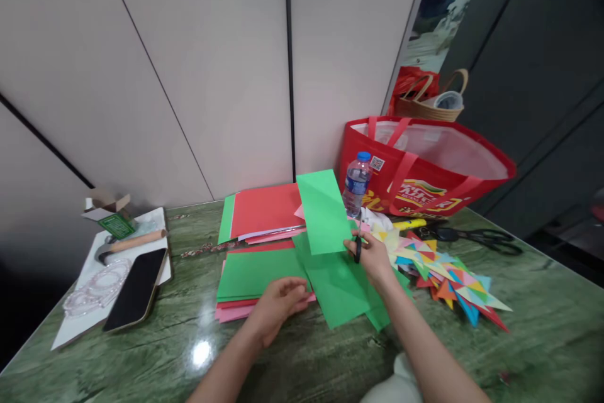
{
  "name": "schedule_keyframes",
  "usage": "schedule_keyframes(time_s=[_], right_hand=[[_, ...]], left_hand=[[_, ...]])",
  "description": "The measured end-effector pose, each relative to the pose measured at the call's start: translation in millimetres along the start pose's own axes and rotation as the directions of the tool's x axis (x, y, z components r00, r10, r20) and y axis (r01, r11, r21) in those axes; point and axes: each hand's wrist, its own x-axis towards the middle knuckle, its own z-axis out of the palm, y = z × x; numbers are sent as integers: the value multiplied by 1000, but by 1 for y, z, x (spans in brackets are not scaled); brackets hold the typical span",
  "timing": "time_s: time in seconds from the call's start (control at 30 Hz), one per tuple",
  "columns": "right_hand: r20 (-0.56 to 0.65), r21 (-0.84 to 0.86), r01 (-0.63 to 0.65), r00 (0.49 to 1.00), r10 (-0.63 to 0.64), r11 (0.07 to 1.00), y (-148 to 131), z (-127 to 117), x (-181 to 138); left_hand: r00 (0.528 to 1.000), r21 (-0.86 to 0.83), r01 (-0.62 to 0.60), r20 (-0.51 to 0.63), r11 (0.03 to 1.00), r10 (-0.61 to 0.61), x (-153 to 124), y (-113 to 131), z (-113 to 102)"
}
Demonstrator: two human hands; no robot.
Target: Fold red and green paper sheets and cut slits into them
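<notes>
My right hand [372, 258] is closed around black-handled scissors [357, 248], whose blades point up. A green paper sheet [323, 211] stands raised at its fingertips, apparently pinched along with the scissors. Beneath it, more green sheets [337, 296] lie spread and overlapping on the table. My left hand [280, 305], fingers loosely curled and holding nothing, hovers by the right front corner of a stack of green paper [259, 274]. Red and pink sheets show under that stack.
Red paper [268, 211] lies behind. A water bottle [357, 184] stands before a red shopping bag [425, 170]. Colourful paper triangles [453, 277] and large black scissors [486, 239] are at right. At left are a phone [136, 290], a wooden-handled tool [136, 241] and a small box [113, 217].
</notes>
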Motion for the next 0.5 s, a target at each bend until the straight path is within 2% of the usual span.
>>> schedule_keyframes(time_s=[0.07,0.23,0.4,0.5], right_hand=[[-5,4,-20,1000,20,1000,8,1,4],[59,-2,-40,997,40,999,16,8,3],[102,-16,-27,994,28,1000,11,3,2],[129,-18,-5,992,8,1000,4,4,-3]], left_hand=[[999,-29,41,23,999,-40,4,-9,4],[1000,-73,13,9,997,-12,12,-18,13],[1000,-99,-29,-11,995,28,17,-17,20],[995,-87,-96,-41,992,92,15,-11,24]])
